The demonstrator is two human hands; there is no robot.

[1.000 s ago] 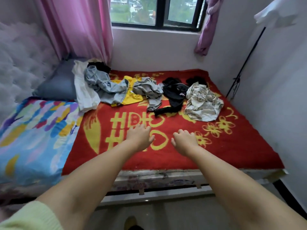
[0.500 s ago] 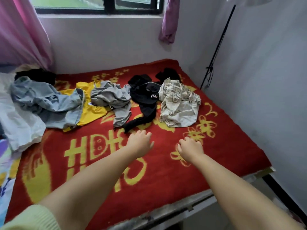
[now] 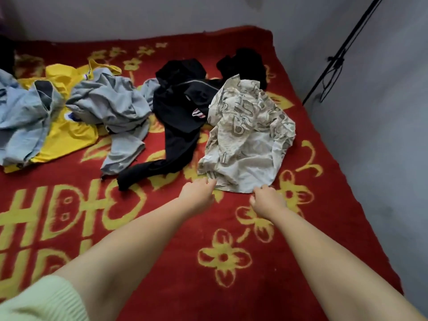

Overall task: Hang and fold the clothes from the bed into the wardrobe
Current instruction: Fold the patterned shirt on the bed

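Crumpled cream patterned cotton shirt (image 3: pixel 249 140) lies on red-and-yellow bed blanket (image 3: pixel 289 262), right side, long axis running from near hem to far collar. Left hand (image 3: pixel 199 193) and right hand (image 3: pixel 268 201) both at its near hem, fingers curled; actual pinch cannot be told. Six garments counted: cream shirt, black jacket (image 3: pixel 183 112), small black piece (image 3: pixel 245 63), grey top (image 3: pixel 115 105), yellow shirt (image 3: pixel 64 133), pale blue denim shirt (image 3: pixel 20 121), cut off at left edge.
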